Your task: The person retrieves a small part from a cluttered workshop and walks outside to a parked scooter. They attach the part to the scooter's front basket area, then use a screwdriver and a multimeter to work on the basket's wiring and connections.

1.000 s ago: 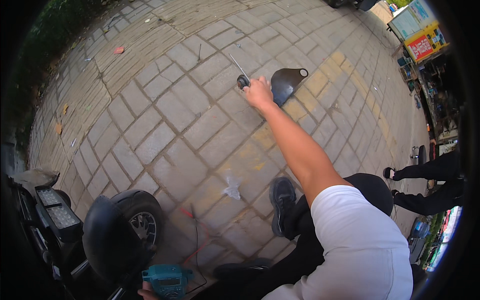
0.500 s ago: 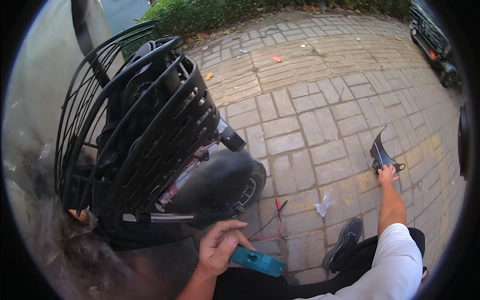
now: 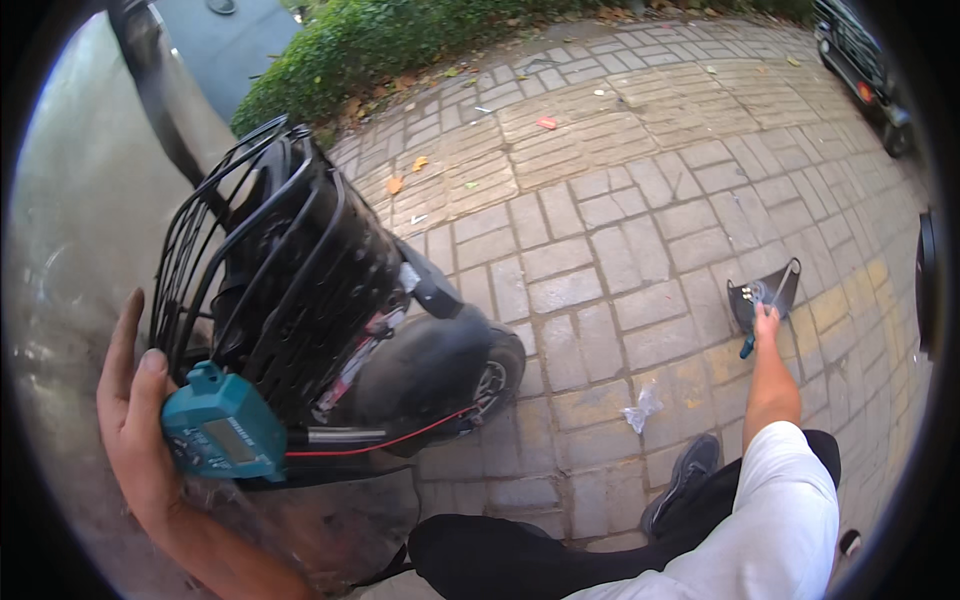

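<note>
My left hand [image 3: 138,425] is at the lower left, thumb and fingers around a teal handheld meter [image 3: 235,425] with a grey display window. A red lead [image 3: 400,440] stretches right from near the meter, in front of the scooter's front wheel [image 3: 492,385]. Far right, my right arm reaches out over the paving, and my right hand [image 3: 766,322] is closed at a black triangular piece [image 3: 780,285] with a looped corner. Small metallic bits show on that piece. Something teal [image 3: 747,346] pokes out beneath the hand; its kind is unclear.
A black wire basket [image 3: 270,235] filled with dark things sits over the scooter's black mudguard [image 3: 420,365]. Crumpled clear plastic [image 3: 641,407] lies on the brick paving near my shoe [image 3: 685,485]. Another vehicle [image 3: 865,75] stands at the far right, a hedge [image 3: 400,50] behind.
My left hand has moved left and raised the meter, turning its display toward me. The red lead now trails across the scooter's front. The black piece at my right hand has turned.
</note>
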Motion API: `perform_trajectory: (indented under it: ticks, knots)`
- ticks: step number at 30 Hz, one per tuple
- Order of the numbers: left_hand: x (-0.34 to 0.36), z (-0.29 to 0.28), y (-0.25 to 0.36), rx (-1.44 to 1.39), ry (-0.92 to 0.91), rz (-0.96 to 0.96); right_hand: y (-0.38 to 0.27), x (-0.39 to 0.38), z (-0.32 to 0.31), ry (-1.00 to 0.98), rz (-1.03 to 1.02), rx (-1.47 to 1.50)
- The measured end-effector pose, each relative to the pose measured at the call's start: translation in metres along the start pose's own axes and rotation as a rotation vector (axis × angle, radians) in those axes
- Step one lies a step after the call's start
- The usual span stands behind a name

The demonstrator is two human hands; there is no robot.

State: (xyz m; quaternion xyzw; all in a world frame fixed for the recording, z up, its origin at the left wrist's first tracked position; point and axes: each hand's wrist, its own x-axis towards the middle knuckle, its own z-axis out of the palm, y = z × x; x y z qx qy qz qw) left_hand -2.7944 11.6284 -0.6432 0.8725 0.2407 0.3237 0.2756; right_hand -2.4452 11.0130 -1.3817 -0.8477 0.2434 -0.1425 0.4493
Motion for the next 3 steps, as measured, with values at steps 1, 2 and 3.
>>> perform_trajectory:
  ticks: [1, 2, 3]
  knots:
    - [0.016, -0.005, 0.000, 0.064, -0.065, 0.013, -0.018, -0.005, 0.003, 0.032, 0.070, 0.057]
    - [0.031, -0.010, 0.001, 0.091, -0.179, 0.048, -0.037, -0.012, 0.005, 0.046, 0.120, 0.075]
    - [0.043, -0.016, 0.003, 0.205, -0.208, -0.031, -0.054, -0.020, 0.004, -0.038, 0.226, 0.142]
